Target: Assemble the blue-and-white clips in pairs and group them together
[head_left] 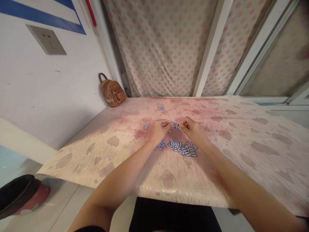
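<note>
Both hands are over the middle of the table. My left hand [162,127] is closed in a pinch at the left end of a small blue-and-white striped piece [177,125]. At its right end, the thumb and fingers of my right hand [193,128] are pinched together as well. Just nearer to me lies a loose, overlapping pile of similar striped pieces [183,149]. A few more pieces [161,145] show beside my left wrist, partly covered by it. Their exact kind is too small to make out.
Farther off on the patterned tablecloth [241,138] lie two small groups of striped pieces, a left one [146,126] and a back one [161,108]. A brown mini backpack [112,91] stands at the back left corner by the wall. Behind the table hangs a dotted curtain [164,48].
</note>
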The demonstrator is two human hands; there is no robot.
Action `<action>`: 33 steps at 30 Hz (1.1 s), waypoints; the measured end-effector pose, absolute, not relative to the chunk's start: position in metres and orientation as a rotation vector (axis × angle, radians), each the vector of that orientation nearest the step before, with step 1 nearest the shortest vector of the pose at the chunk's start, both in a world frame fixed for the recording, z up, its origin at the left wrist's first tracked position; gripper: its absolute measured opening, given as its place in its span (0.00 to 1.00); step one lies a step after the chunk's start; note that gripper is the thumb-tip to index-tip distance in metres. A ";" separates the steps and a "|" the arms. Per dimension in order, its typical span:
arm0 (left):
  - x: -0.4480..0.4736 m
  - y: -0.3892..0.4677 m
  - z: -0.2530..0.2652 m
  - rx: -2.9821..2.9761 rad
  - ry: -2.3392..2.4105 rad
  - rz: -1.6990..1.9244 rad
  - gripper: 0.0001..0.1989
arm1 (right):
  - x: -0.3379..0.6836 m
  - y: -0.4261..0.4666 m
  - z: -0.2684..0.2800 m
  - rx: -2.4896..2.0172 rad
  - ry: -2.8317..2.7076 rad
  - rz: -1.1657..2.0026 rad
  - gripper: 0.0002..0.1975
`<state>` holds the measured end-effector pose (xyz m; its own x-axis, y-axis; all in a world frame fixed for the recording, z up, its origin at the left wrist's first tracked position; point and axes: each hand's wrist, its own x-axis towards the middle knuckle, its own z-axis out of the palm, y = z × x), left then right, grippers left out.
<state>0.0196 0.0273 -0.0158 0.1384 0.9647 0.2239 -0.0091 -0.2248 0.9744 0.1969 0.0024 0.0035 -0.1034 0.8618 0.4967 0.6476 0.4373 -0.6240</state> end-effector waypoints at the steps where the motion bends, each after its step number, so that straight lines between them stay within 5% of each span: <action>1: 0.020 0.027 -0.015 1.444 0.992 1.258 0.09 | 0.197 0.003 0.003 -1.289 -1.828 0.303 0.08; 21: 0.022 0.019 -0.007 1.409 0.980 1.232 0.05 | 0.193 0.001 0.001 -1.354 -1.824 0.249 0.06; 27: 0.018 0.021 -0.004 1.266 1.052 1.260 0.06 | 0.199 0.003 0.003 -1.231 -2.039 0.136 0.20; 33: 0.018 0.019 0.000 1.235 1.005 1.218 0.05 | 0.201 0.003 0.006 -1.171 -2.096 0.082 0.14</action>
<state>0.0180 0.0187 -0.0003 0.1183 0.9900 0.0768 -0.1128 -0.0635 0.9916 0.2006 0.0029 0.0059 -0.3254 0.7627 0.5589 0.7168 0.5845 -0.3803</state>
